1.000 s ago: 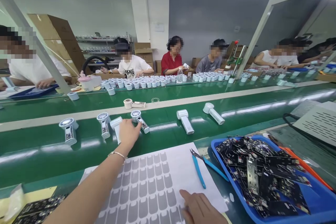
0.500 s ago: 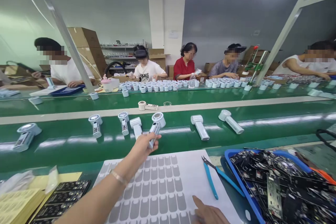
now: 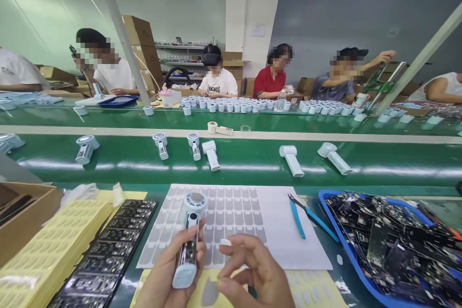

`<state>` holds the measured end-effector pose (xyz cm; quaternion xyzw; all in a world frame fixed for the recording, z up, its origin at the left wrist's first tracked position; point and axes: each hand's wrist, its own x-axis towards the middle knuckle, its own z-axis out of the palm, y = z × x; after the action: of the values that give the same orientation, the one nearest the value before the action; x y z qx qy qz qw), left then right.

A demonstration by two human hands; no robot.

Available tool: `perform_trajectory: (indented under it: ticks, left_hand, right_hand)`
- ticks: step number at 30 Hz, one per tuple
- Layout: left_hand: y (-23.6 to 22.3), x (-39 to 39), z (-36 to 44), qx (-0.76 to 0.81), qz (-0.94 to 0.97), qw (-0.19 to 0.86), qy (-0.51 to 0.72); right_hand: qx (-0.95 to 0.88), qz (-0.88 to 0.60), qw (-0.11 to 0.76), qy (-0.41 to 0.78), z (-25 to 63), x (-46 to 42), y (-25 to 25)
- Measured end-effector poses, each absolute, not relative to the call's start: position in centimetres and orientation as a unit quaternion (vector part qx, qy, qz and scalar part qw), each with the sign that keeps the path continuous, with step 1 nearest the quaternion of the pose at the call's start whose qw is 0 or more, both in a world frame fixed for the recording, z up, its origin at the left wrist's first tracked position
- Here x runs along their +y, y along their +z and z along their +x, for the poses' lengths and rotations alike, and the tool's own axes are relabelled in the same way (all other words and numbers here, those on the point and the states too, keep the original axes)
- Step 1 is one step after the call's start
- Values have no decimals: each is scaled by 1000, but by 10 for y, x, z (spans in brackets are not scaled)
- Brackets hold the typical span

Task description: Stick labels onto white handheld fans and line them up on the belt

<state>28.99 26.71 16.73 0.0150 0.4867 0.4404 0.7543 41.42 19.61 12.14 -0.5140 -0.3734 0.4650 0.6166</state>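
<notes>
At the bench's near edge, head view: two bare hands side by side, over a white sheet (image 3: 281, 221) and a yellow sheet (image 3: 317, 284).
Left hand (image 3: 165, 261): wrapped firmly round the handle of a pale blue fan, thumb on the near side, fingertips showing on the other.
Fan (image 3: 189, 250): within the left grip, its round head beyond the fingers and pointing away, the handle's base towards the wearer; a dark board shows along the handle, face up.
Right hand (image 3: 254, 264): just beside the fan, not touching it; fingers half curled, thumb and a finger pinching the edge of a grey sticker. A small white piece shows at the index fingertip.
Grey sticker (image 3: 209, 294): at the thumb tip, just right of the fan's base and apart from it.
White sheet's right half: cutters (image 3: 297, 220) with blue handles, their ends reaching past its edge.
Right of it: blue tray (image 3: 415, 212) heaped with dark boards.
Left of it: dark panel (image 3: 104, 250) beside stacked yellow sheets (image 3: 68, 231).
Green belt (image 3: 249, 163): more fans lying spaced apart; co-workers sit beyond.
</notes>
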Motion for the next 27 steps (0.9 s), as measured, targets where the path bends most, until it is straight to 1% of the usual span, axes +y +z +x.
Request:
perform_trajectory:
  ticks: [4,9,12,27]
  left_hand:
    - [168,263,283,464,-36,753,466]
    - [165,258,273,461,-29,745,480]
    - [162,257,268,459,-25,743,488]
    - [166,258,264,446,-48,746,492]
  right_hand:
    - [-382,-492,583,522,383,206,137]
    - [-396,-538,537,515,371,209,148]
    - [-399,-546,524,518,367,210,152]
    - [-417,-525,542,507,359,213,153]
